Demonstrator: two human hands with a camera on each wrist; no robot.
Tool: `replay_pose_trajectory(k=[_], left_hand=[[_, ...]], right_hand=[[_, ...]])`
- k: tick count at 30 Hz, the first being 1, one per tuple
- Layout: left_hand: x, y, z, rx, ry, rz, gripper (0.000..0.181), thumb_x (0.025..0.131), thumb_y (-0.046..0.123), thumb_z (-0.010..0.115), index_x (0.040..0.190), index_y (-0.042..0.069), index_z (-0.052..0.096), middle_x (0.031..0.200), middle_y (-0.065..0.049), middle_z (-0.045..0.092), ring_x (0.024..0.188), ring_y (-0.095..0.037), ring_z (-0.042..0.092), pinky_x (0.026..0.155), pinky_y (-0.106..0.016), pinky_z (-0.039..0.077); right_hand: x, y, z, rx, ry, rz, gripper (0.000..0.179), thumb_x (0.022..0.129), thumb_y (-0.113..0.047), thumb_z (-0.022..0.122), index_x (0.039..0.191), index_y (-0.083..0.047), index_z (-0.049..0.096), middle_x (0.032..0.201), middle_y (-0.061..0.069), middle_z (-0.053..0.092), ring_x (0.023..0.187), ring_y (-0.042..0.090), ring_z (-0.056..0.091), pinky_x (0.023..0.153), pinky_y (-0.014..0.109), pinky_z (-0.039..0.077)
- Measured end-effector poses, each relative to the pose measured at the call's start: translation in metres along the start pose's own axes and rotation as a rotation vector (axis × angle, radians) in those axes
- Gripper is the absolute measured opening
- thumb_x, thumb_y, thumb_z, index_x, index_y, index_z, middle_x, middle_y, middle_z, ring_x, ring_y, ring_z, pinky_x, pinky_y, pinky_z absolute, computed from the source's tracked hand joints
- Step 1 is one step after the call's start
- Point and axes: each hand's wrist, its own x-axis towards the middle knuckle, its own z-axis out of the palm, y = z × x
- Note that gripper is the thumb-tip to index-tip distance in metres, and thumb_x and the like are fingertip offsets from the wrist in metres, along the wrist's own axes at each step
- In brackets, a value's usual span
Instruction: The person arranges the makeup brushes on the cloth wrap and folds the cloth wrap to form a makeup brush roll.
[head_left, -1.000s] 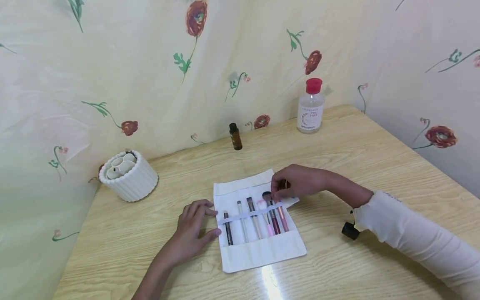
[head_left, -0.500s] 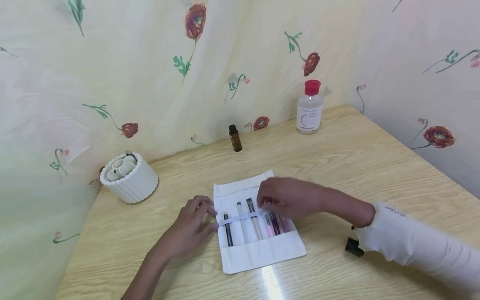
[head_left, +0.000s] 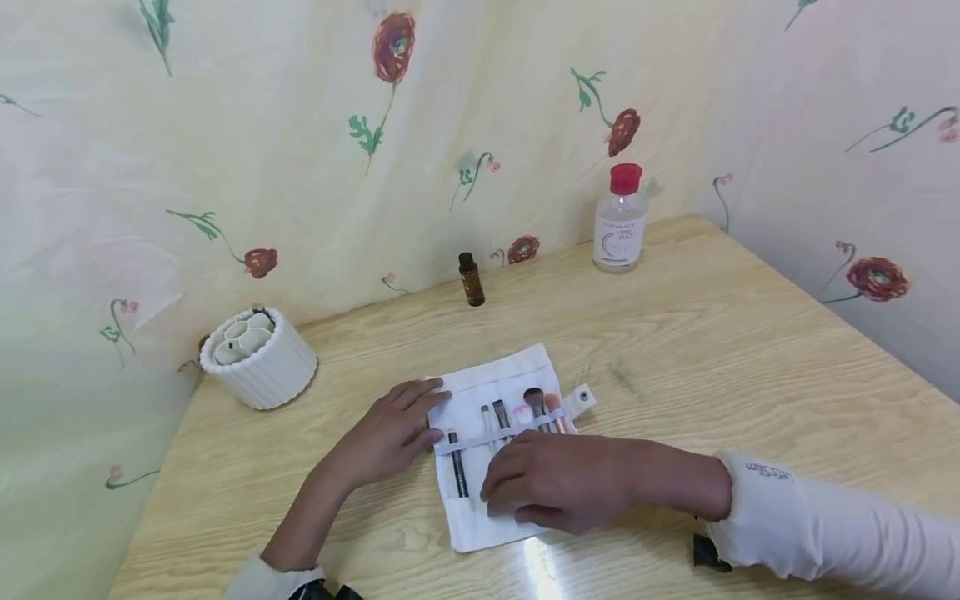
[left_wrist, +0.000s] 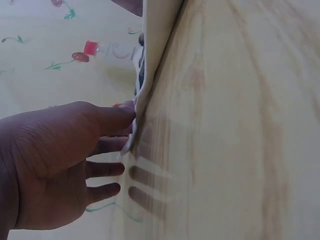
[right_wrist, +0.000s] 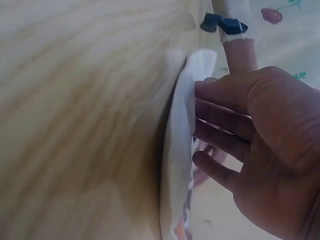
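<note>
A white cloth brush roll (head_left: 487,377) lies unrolled on the table, with several makeup brushes under its elastic strap. At its left is a black-handled brush (head_left: 459,468); at its right are a fluffy dark brush (head_left: 534,398) and a pink-toned brush (head_left: 553,403). My left hand (head_left: 386,437) rests at the roll's left edge, its thumb and fingertips touching the cloth (left_wrist: 162,35) in the left wrist view. Across the lower pocket lies my right hand (head_left: 555,485), hiding most of the handles. The right wrist view shows its extended fingers (right_wrist: 220,127) against the roll.
A white ribbed pot (head_left: 262,367) with a divided insert stands at the back left. Behind the roll is a small brown bottle (head_left: 472,282) with a black cap. A clear bottle (head_left: 620,229) with a red cap stands farther right, near the patterned wall covering.
My right hand has moved left and down from the right-hand brushes to the lower pocket, uncovering their heads and the snap tab. My left fingers reach slightly farther over the left edge.
</note>
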Motion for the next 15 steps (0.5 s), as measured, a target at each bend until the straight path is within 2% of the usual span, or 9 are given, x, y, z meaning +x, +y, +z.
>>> replay_pose_trajectory(k=[5, 9, 11, 15], left_hand=[[-0.005, 0.003, -0.004, 0.039, 0.04, -0.035, 0.045, 0.098, 0.028, 0.068, 0.139, 0.013, 0.058, 0.141, -0.006, 0.052, 0.135, -0.028, 0.04, 0.106, -0.055, 0.034], [-0.009, 0.007, -0.007, 0.075, 0.051, -0.081, 0.041, 0.096, 0.027, 0.071, 0.132, 0.012, 0.061, 0.121, -0.003, 0.056, 0.125, -0.028, 0.045, 0.1, -0.05, 0.039], [-0.011, 0.009, -0.008, 0.098, 0.051, -0.106, 0.039, 0.096, 0.027, 0.071, 0.13, 0.011, 0.062, 0.112, -0.003, 0.054, 0.117, -0.027, 0.048, 0.094, -0.046, 0.041], [-0.013, 0.013, -0.01, 0.133, 0.051, -0.163, 0.034, 0.096, 0.028, 0.071, 0.124, 0.01, 0.064, 0.097, 0.0, 0.05, 0.098, -0.023, 0.048, 0.08, -0.038, 0.041]], right_hand=[[-0.007, 0.004, -0.005, -0.063, 0.014, 0.019, 0.014, 0.099, -0.021, 0.064, 0.112, -0.02, 0.066, 0.113, -0.01, 0.064, 0.12, 0.013, 0.055, 0.107, 0.034, 0.038], [-0.012, 0.003, -0.011, -0.172, 0.011, 0.048, 0.009, 0.099, -0.026, 0.064, 0.106, -0.023, 0.069, 0.107, -0.012, 0.067, 0.122, 0.019, 0.056, 0.109, 0.041, 0.036], [-0.015, 0.004, -0.014, -0.237, -0.007, 0.089, 0.012, 0.099, -0.029, 0.063, 0.104, -0.024, 0.071, 0.11, -0.011, 0.069, 0.126, 0.021, 0.054, 0.112, 0.046, 0.033], [-0.024, 0.014, -0.02, -0.318, -0.058, 0.173, 0.022, 0.1, -0.032, 0.059, 0.111, -0.021, 0.075, 0.133, -0.004, 0.064, 0.136, 0.027, 0.047, 0.115, 0.052, 0.027]])
